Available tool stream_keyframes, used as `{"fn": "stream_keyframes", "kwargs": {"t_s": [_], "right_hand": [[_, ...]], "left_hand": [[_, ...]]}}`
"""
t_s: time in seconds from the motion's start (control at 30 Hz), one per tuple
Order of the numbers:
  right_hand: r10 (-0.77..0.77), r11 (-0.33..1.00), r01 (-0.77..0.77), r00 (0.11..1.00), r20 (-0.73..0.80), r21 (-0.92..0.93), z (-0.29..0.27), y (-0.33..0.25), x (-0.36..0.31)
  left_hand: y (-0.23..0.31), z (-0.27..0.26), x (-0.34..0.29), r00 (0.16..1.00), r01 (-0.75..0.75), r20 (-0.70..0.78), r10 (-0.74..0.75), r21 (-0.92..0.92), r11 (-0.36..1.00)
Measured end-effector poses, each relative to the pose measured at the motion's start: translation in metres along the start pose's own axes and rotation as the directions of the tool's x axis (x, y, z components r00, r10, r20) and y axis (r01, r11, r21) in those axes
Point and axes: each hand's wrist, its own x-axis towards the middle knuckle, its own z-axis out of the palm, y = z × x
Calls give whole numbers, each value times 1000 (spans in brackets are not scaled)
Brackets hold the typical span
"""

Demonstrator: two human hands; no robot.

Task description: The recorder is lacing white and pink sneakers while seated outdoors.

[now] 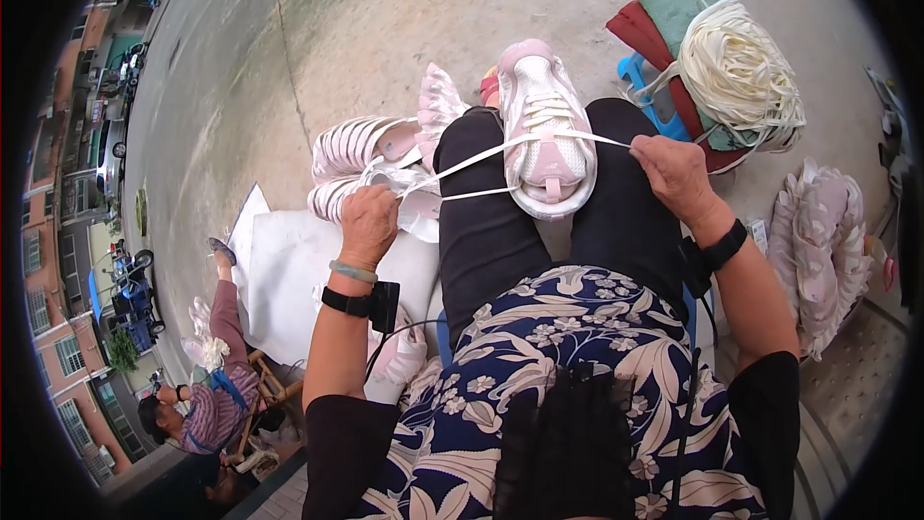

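White lace (484,156) is running across a pink-and-white shoe (555,159), which is lying on black trousers (496,241) between the two hands. Left hand (371,225): closing into a fist and gripping lace, with two strands leading from it toward the shoe. Right hand (674,173): pinching the opposite lace end between thumb and fingers, drawn taut. Beyond the right hand, red cloth (640,34) and green cloth (674,14) are lying over a blue plastic support (635,72) and cradling a large hank of cream laces (736,63). To the right of that hand, a bundle of pink shoe pieces (818,255) is resting. Just beyond the left hand, striped pink-and-white pieces (358,146) are sitting nested in a row. Left of that hand, a white sheet (289,270) is spreading out.
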Motion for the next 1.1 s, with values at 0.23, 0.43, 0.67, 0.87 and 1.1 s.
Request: {"fn": "stream_keyframes", "kwargs": {"t_s": [0.23, 0.43, 0.67, 0.87, 1.1], "right_hand": [[120, 993, -120, 993, -6, 5, -14, 52, -26], [146, 967, -149, 989, -31, -208, -67, 134, -80], [163, 853, -243, 965, -206, -461, -156, 187, -96], [721, 665, -746, 652, -234, -29, -157, 185, -86], [552, 382, -777, 626, 550, 501, -19, 10, -21]], "left_hand": [[-26, -12, -26, 985, 175, 13, -175, 14, 985], [-70, -6, -61, 893, 448, 22, -449, -118, 886], [-135, -44, -85, 648, 687, 36, -761, -460, 563], [-115, -58, -48, 481, 801, 183, -858, -490, 344], [50, -14, 24, 573, 817, 775, -266, -514, 262]]}}
